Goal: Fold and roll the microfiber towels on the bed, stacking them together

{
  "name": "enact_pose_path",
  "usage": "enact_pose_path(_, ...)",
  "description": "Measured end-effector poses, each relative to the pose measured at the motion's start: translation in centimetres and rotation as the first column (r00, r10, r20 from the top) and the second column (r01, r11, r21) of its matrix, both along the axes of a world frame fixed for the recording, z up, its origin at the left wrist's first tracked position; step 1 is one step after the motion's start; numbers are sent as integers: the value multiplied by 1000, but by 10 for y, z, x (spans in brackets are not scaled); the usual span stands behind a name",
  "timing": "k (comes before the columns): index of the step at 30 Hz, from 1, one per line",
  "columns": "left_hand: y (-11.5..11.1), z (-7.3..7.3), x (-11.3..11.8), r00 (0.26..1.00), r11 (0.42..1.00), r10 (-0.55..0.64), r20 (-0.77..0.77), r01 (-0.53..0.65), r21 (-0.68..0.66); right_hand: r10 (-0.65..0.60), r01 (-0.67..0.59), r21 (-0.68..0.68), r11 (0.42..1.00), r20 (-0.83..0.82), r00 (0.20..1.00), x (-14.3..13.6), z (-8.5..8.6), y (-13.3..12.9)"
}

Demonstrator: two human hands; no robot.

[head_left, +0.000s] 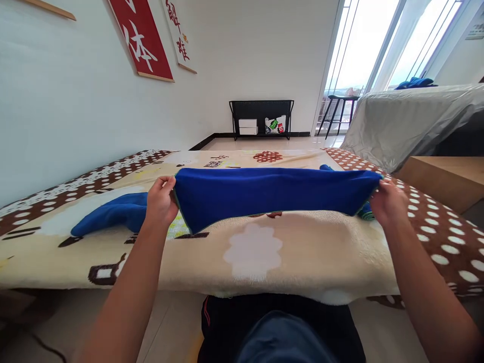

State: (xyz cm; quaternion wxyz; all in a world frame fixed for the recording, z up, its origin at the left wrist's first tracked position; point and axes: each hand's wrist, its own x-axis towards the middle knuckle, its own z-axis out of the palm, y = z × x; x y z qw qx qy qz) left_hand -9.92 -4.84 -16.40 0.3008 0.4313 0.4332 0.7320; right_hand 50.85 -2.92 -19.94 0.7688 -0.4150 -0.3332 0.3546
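A blue cloth point(272, 191) with a green-stitched edge is stretched out between my two hands, above the patterned blanket point(310, 252). My left hand point(162, 199) pinches its left upper corner between thumb and fingers. At the other end, my right hand point(389, 201) is closed on the right upper corner. Behind my left hand lies a folded blue cloth point(111, 214) on the blanket. Near my right hand, a rolled blue cloth with green edging point(366, 212) is partly hidden by the stretched one.
A low black rack point(261, 111) with a white box point(248, 126) stands against the far wall. To the right are a cardboard box point(442, 176), a plastic-covered piece of furniture point(401, 121) and a dark stool point(340, 108). Wall scrolls point(141, 43) hang at the left.
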Motion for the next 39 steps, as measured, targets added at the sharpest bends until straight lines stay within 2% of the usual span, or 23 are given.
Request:
enact_pose_path(2, 12, -16, -4, 993, 990, 33, -116, -48, -129, 81, -70, -137, 988, 79, 994, -2, -21, 10)
enact_pose_path(5, 18, -48, -12, 950, 933, 6, -311, -118, -341, 184, -113, -315, 942, 205, 961, -4, -60, 14)
enact_pose_path(8, 9, -76, -21, 886, 877, -61, -460, -172, -449, 203, -76, -373, 925, 314, 927, 0, -90, 5)
enact_pose_path(11, -9, -88, -27, 833, 852, -112, -542, -200, -484, 191, 12, -397, 918, 468, 863, 10, -103, -6)
enact_pose_path(15, -31, -84, -19, 764, 812, -256, -592, -162, -560, 182, 93, -388, 917, 615, 767, 15, -101, -13)
enact_pose_path(17, -37, -77, -13, 734, 819, -283, -617, -150, -554, 170, 85, -359, 930, 620, 766, 10, -98, -13)
enact_pose_path(20, -42, -69, -5, 737, 848, -280, -615, -111, -518, 149, 75, -317, 946, 625, 767, 0, -94, -12)
enact_pose_path(24, -50, -64, -7, 741, 829, -348, -574, -43, -558, 145, 60, -299, 952, 617, 773, -5, -92, -15)
enact_pose_path(29, -59, -66, -21, 803, 820, -384, -457, 69, -568, 162, 28, -293, 956, 601, 783, 4, -89, -25)
enact_pose_path(31, -62, -65, -27, 844, 824, -363, -396, 93, -558, 158, 10, -289, 957, 551, 820, 9, -86, -31)
enact_pose_path(35, -71, -63, -41, 906, 849, -289, -308, 95, -519, 121, 4, -271, 963, 443, 888, 22, -84, -54)
enact_pose_path(39, -89, -70, -55, 900, 815, -285, -329, 46, -578, 172, 5, -343, 939, 484, 858, 44, -94, -83)
